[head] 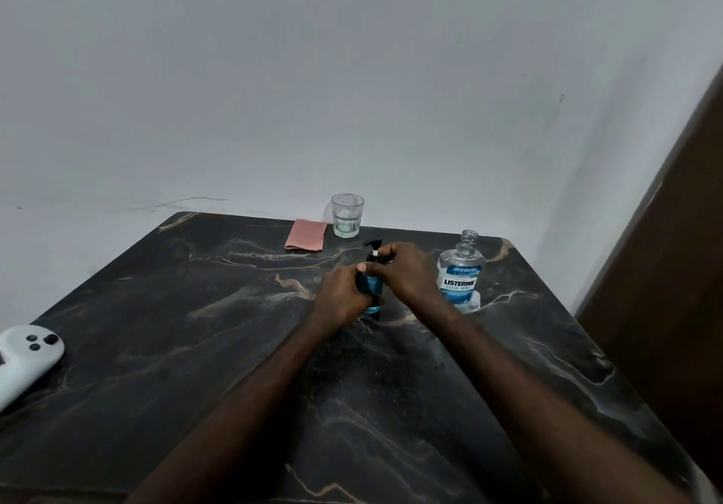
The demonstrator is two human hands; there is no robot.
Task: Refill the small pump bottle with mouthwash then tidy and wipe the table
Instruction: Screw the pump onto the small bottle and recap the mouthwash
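Observation:
The small blue pump bottle (pixel 373 288) stands upright near the middle of the dark marble table (pixel 195 327), its black pump head on top. My left hand (pixel 342 298) wraps around the bottle's body. My right hand (pixel 403 272) grips its neck just under the pump. To the right stands the mouthwash bottle (pixel 459 276), uncapped, with a blue label and a low level of liquid. A folded pink cloth (pixel 306 234) lies flat near the table's far edge.
A clear glass (pixel 347 216) stands beside the cloth at the far edge. A white controller (pixel 27 358) rests on the table's left edge. A white wall is behind the table and a brown wooden panel (pixel 673 288) to the right.

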